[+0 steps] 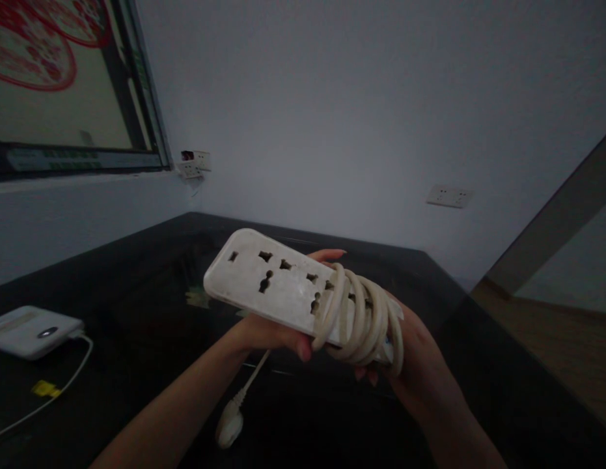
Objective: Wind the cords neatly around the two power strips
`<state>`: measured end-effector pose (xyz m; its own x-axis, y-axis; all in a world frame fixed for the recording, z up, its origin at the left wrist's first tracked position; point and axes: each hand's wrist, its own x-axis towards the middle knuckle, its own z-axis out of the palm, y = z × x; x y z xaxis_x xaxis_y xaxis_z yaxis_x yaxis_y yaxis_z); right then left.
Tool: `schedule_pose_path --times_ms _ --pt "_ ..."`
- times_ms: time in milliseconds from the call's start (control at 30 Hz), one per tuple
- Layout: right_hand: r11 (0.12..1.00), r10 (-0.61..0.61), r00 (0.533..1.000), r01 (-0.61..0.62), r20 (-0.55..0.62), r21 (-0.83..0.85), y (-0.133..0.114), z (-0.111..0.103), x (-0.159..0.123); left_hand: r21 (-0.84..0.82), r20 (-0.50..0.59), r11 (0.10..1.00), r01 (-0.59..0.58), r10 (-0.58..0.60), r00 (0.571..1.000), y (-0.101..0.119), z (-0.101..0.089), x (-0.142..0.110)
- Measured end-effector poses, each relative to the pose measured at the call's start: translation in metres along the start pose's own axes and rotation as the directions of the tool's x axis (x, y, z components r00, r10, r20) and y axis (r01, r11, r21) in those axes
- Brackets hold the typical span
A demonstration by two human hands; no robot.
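Note:
A white power strip (pixel 263 277) is held up in front of me, tilted, with its socket face toward me. Its cable (pixel 364 319) is wound in several loops around the right end. My left hand (pixel 278 332) grips the strip near its middle from beneath, thumb on the near edge and fingers behind. At the wound end, my right hand (pixel 407 329) holds the strip from behind and below; most of its fingers are hidden. The plug (pixel 230 423) dangles on a short length of cable below my left hand.
On the dark glossy tabletop (pixel 151 312) at left lies a white device (pixel 34 331) with a white cord (pixel 82 358) bearing a yellow tag (pixel 46 389). Wall sockets (pixel 449 196) are at right, with more outlets (pixel 192 164) beside the window (pixel 63 98).

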<state>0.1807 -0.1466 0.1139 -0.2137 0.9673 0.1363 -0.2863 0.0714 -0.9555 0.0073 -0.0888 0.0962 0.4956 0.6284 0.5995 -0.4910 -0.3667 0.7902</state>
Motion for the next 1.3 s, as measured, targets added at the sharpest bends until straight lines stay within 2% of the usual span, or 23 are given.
schedule_pose_path --times_ms 133,267,367,433,567,633,800,967,1100,1300 --pt "1.000 -0.013 1.000 0.013 -0.008 0.013 0.003 -0.002 0.002 0.059 -0.008 0.997 -0.045 0.045 0.999 0.002 0.005 0.002" --pt "0.999 -0.050 0.997 0.049 -0.060 -0.011 0.005 -0.002 0.007 0.162 -0.104 0.985 -0.065 0.083 0.991 -0.006 0.008 0.004" --pt "0.997 -0.073 0.992 0.070 -0.099 -0.028 0.005 -0.001 0.010 0.176 -0.160 0.983 -0.052 0.081 0.984 -0.012 0.009 0.005" --pt "0.997 -0.074 0.991 0.071 -0.108 -0.032 0.005 -0.001 0.010 0.132 -0.142 0.991 -0.028 0.047 0.989 -0.014 0.008 0.004" --pt "0.998 -0.059 0.994 0.057 -0.091 -0.026 0.005 -0.003 0.009 -0.028 -0.013 0.999 0.044 -0.044 0.999 -0.013 0.006 0.002" --pt "0.999 -0.052 0.996 0.050 -0.076 -0.021 0.004 -0.003 0.008 -0.050 0.037 0.997 0.061 -0.059 0.998 -0.013 0.006 0.001" --pt "0.998 -0.062 0.994 0.059 -0.087 -0.036 0.001 -0.001 0.007 -0.067 -0.018 0.996 0.050 -0.051 0.999 -0.014 0.008 0.000" --pt "0.990 -0.100 0.992 0.091 -0.080 -0.112 0.003 -0.005 0.006 -0.083 0.018 0.988 0.129 -0.128 0.992 -0.009 0.008 0.002" --pt "0.981 -0.113 0.990 0.097 -0.088 -0.170 0.004 -0.010 0.005 -0.062 0.022 0.988 0.143 -0.142 0.990 -0.007 0.005 0.003" --pt "0.959 -0.095 0.995 0.092 0.002 -0.268 0.002 -0.016 0.004 -0.010 0.067 0.983 0.182 -0.181 0.981 -0.008 0.002 0.003"
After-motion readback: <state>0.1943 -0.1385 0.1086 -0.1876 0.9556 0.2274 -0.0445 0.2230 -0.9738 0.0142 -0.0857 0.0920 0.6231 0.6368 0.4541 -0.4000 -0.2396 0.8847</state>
